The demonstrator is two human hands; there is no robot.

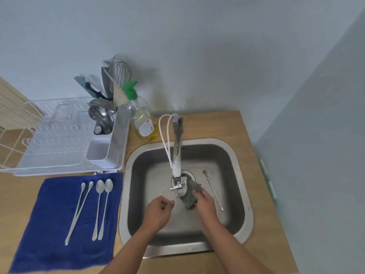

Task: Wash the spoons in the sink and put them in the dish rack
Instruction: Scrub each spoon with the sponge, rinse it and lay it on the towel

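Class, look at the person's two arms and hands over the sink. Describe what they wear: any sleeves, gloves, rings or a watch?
Both forearms are bare up to the picture's edge: no sleeves show. The left hand and right hand wear no gloves. No watch, bracelet or ring is visible on either wrist or on the fingers that show.

Pretty plain little corner: pale blue-grey walls (pixel 197 46) meeting on the right, with soft, even light and faint shadows. There's a light wooden countertop (pixel 262 224) pushed up against them, and a cream slatted panel (pixel 9 103) at the far left.
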